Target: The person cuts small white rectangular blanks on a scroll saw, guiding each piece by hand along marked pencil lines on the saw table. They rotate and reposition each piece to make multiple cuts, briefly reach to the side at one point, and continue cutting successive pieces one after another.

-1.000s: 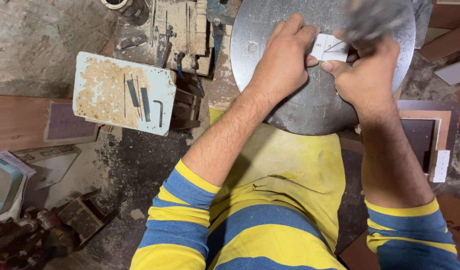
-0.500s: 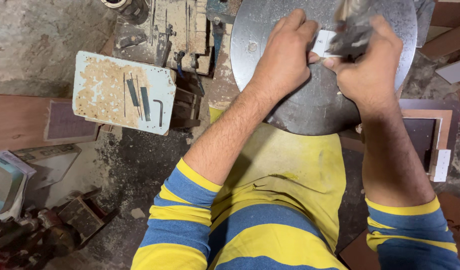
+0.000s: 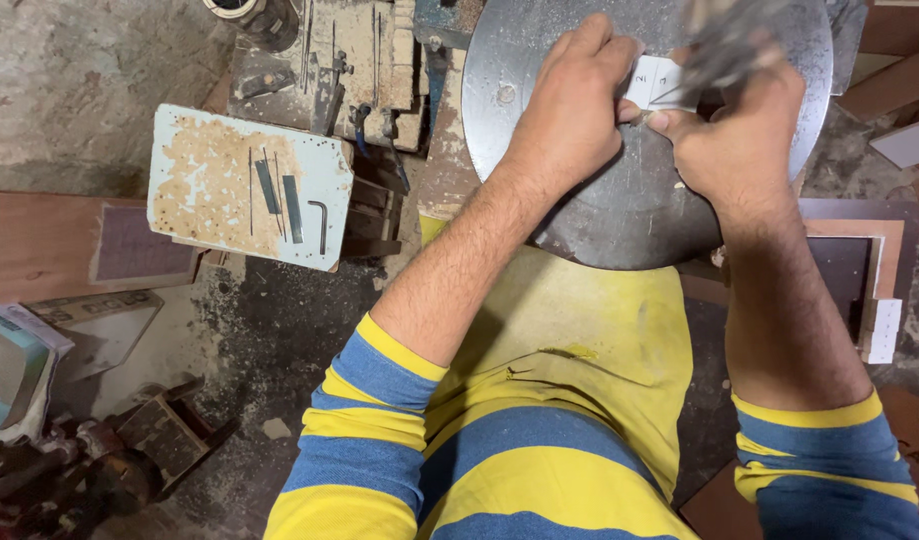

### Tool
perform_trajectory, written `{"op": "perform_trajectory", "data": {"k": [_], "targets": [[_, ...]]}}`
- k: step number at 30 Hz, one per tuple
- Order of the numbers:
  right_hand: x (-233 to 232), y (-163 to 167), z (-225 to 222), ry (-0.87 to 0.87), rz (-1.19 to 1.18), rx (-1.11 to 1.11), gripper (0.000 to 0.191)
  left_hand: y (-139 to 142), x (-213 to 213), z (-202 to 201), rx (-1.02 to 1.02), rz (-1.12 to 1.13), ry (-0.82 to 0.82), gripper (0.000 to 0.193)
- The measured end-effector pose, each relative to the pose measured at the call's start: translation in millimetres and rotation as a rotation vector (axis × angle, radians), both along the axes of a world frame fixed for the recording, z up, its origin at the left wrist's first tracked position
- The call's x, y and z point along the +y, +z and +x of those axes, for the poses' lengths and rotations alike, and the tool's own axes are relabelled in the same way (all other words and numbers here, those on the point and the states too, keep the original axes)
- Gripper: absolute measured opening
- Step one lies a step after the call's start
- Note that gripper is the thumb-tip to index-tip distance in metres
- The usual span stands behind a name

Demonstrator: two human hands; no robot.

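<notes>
Left hand [image 3: 569, 105] is clamped on the white piece [image 3: 657, 82], pinned on the metal disc [image 3: 629, 200]; right hand [image 3: 744, 140] is closed around a blurred tool [image 3: 724, 45]. Piece is best kept flat, strokes short, fingertips kept clear.

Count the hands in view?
2. Left hand presses a small white piece onto the round metal disc. Right hand is beside it, gripping a blurred tool over that piece. No other hands show.

Tool in right hand [image 3: 741, 130] blurred beyond identification; white piece [image 3: 657, 83] partly covered by left hand [image 3: 569, 105] (markings illegible); round metal plate [image 3: 619, 210] cropped at top edge.
</notes>
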State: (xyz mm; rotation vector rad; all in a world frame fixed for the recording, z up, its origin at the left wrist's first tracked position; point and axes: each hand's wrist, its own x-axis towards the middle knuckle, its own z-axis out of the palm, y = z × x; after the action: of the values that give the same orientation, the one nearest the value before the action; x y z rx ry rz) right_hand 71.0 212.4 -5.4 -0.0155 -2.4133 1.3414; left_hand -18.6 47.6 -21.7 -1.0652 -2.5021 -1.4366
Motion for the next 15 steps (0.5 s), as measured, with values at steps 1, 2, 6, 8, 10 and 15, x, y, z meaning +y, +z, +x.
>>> {"op": "perform_trajectory", "data": {"k": [1, 2, 6, 8, 10, 15], "targets": [[0, 1, -1, 0.004, -0.010, 0.006, 0.053, 0, 0, 0, 0.004, 0.000, -0.002, 0.044], [0, 1, 0, -0.010, -0.012, -0.023, 0.053, 1, 0, -1, 0.006, -0.001, -0.003, 0.044], [0, 6, 2, -0.077, 0.116, -0.082, 0.045, 3, 2, 0, 0.014, 0.010, 0.012, 0.046], [0, 8, 2, -0.071, 0.257, -0.028, 0.040, 4, 2, 0, 0.014, -0.007, 0.005, 0.044], [1, 12, 1, -0.027, 0.407, 0.086, 0.038, 5, 3, -1, 0.024, -0.023, 0.011, 0.043], [2, 13, -3, -0.052, 0.335, 0.059, 0.035, 8, 4, -6, 0.002, -0.046, -0.005, 0.040]]}}
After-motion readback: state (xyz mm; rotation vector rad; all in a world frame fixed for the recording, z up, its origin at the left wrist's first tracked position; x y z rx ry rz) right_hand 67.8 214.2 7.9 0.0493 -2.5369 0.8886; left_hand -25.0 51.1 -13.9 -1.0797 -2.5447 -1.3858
